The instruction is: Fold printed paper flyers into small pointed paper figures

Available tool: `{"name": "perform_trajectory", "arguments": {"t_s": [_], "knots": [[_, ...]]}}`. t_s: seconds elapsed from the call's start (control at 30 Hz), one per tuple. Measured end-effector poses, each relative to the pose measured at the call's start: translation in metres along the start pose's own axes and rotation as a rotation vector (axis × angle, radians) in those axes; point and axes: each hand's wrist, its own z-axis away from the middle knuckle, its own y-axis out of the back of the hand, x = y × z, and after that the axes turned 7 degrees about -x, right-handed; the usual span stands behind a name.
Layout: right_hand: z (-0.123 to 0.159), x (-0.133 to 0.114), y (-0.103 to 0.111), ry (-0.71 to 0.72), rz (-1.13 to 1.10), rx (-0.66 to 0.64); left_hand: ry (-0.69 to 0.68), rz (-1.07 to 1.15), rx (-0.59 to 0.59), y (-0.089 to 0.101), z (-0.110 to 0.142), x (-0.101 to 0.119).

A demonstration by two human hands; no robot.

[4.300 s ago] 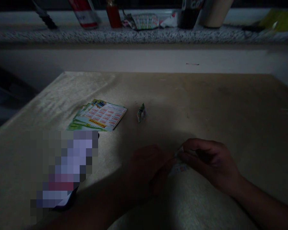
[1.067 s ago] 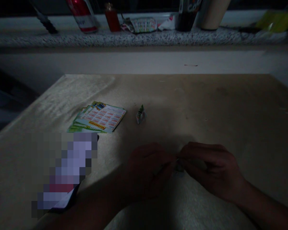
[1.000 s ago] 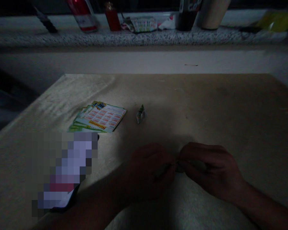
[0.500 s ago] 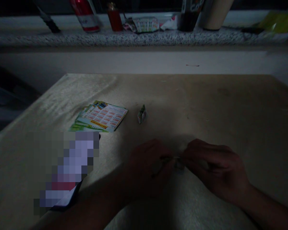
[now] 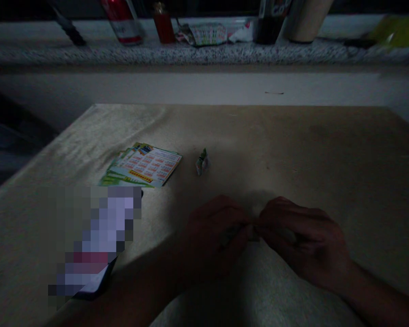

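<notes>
Close together over the table, my left hand point(image 5: 213, 234) and my right hand point(image 5: 305, 240) both pinch a small folded piece of paper point(image 5: 254, 233). Fingers and shadow cover most of it, so its print and exact shape cannot be made out. Its left part lies inside my curled left fingers; my right thumb and fingertips grip the other end. Beyond my left hand, a small folded printed card point(image 5: 202, 162) stands on the table. To its left lies a fanned stack of printed cards point(image 5: 146, 164) with rows of red-and-white boxes and green edges.
A phone point(image 5: 95, 284), mostly blurred out, lies left of my left forearm on the pale table point(image 5: 293, 141). Along the granite sill point(image 5: 204, 55) stand a red can point(image 5: 121, 22), a small red bottle point(image 5: 163, 25), a crumpled wrapper point(image 5: 207, 35) and a dark bottle point(image 5: 271, 22).
My fingertips have come slightly closer together, and the small paper piece between them shows less than before. The cards, the folded card and the phone stay in place.
</notes>
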Motion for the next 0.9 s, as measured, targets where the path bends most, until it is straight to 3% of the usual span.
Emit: {"name": "perform_trajectory", "arguments": {"t_s": [0.2, 0.57, 0.9], "knots": [[0.0002, -0.0003, -0.0019, -0.047, -0.024, 0.03, -0.009, 0.017, 0.009, -0.0005, 0.0011, 0.0014], [-0.0032, -0.0018, -0.0038, 0.02, 0.044, 0.031, 0.022, 0.022, 0.008, -0.0067, -0.0006, 0.0031], [-0.0006, -0.0001, -0.004, 0.026, 0.06, 0.046, 0.096, 0.02, -0.093, -0.0024, -0.001, 0.004]]}}
